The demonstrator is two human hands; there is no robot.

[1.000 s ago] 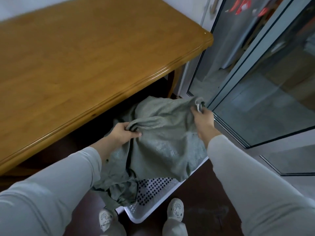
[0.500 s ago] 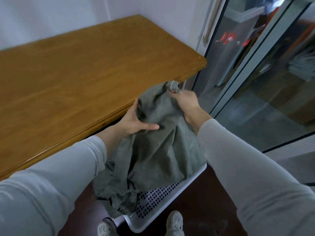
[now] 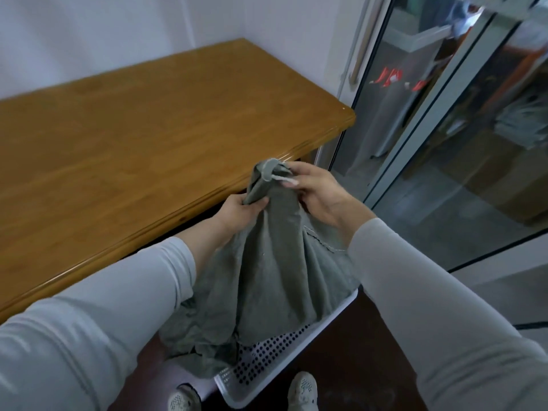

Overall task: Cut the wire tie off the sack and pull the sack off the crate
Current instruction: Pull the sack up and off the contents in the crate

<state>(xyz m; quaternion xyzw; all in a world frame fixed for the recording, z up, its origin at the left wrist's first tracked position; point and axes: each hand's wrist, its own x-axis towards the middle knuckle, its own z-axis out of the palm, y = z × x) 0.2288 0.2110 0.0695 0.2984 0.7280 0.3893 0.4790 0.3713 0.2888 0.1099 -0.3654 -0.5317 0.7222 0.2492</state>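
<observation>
1. The left hand is closed on a bunched fold of the grey-green sack just below its top. The right hand is closed on the gathered neck, its fingers pinching the cloth next to a pale cord or tie there. Whether that cord is the wire tie, cut or uncut, cannot be told.

2. The sack hangs in the air between the two hands, in front of the edge of the wooden surface. Its lower folds drape over and into the white perforated crate on the floor, close to the person's shoes.

3. Its long axis runs nearly upright, leaning slightly toward the surface. The gathered neck points up and away from the person; the loose skirt spreads wide at the bottom.

4. Risk: the cloth appears to lie against the crate's rim and holes. A quick upward pull could snag it there, and the light crate would likely tip or drag along the floor.

5. Risk: both grips sit near the top on bunched cloth. If one hand slips, the sack could drop back over the crate.

6. Risk: the neck is near the surface edge. Lifting further while leaning that way could catch the cloth under the lip.
</observation>
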